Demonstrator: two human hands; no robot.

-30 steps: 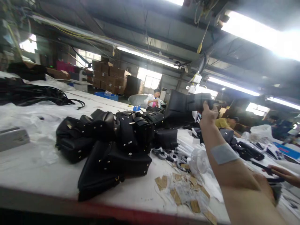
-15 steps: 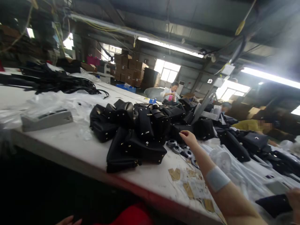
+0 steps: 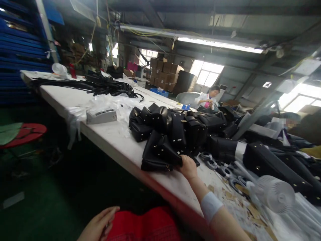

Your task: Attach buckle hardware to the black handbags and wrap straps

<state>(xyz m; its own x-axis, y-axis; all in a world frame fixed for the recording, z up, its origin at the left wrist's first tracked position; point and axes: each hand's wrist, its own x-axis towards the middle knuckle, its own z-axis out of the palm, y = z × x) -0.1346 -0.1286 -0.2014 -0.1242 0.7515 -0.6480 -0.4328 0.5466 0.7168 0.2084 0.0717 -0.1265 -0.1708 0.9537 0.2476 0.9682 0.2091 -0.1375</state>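
Black bag (image 3: 169, 152) — right hand (image 3: 188, 166) on corner

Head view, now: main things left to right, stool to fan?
Red stool → grey tape dispenser → front black bag → grey coils → white fan. Both hands left out: they overlap others in the order.

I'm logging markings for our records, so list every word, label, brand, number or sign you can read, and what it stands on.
No text can be read here.
Red cloth by the left hand: faint marks, too blurred to read.
Black bag at the right hand: no lettering visible.
Brown tags: too blurred to read any print.
Cardboard boxes: too small to read any print.
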